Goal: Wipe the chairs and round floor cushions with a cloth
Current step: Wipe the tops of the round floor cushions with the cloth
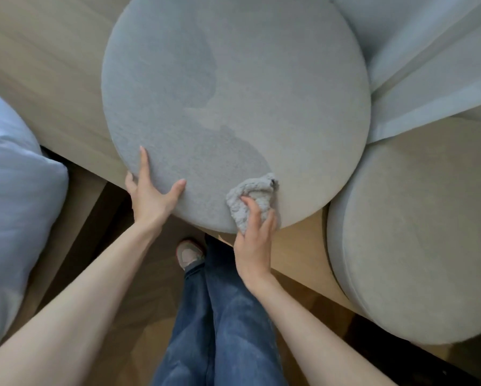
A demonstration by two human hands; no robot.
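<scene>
No text, label, brand, number or sign can be read on anything here.

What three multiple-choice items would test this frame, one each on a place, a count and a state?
1. Where is the cloth?
A) in the left hand
B) on the beige cushion
C) at the grey cushion's near edge

2. How many round cushions show?
A) one
B) two
C) four

3. What is the left hand doing?
A) pressing flat on the grey cushion's rim
B) gripping the cloth
C) hanging free

Answers:
1 C, the right hand grips it there.
2 B, the grey one and the beige one beside it.
3 A, its fingers lie straight on the rim.
</scene>
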